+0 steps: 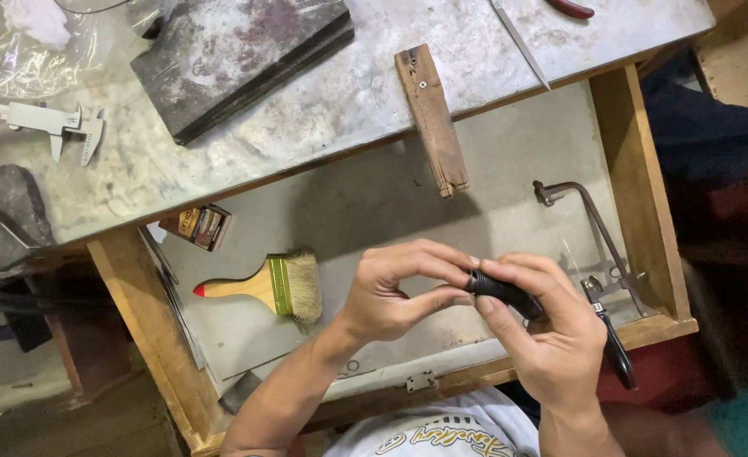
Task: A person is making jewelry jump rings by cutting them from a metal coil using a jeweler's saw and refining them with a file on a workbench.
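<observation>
At nine o'clock of the frame a grey caliper (pixel 52 125) lay on the bench (pixel 340 101), with a dark slab (pixel 238 55) at eleven o'clock and crumpled plastic wrap (pixel 27 42) in the far corner. Below the bench edge an open wooden drawer (pixel 137 313) held a small box (pixel 198 226) and, at seven o'clock of the hands, a brush (pixel 264 286) lying flat with its bristles toward the middle.

At the centre the left hand (pixel 386 296) had its thumb and forefinger pinched shut on the near end of a dark rod (pixel 501 292), the other fingers curled loosely behind. The rod sat over the drawer, just in front of the person's chest, tilted down toward four o'clock. The right hand (pixel 552 334) was wrapped round the rod's other end, thumb pressed along it, fingers closed firmly. Whether the rod was one piece or two fitted together could not be told, since both hands covered most of it.

As a judgement, the work looked mid-way: the piece was gripped and being handled, while the tools round it lay untouched.

At twelve o'clock a wooden peg (pixel 431 118) jutted from the bench edge. At two o'clock of the hands a saw frame (pixel 590 228) rested in the drawer, and dark-handled pliers (pixel 611 334) lay just behind the right hand.
</observation>
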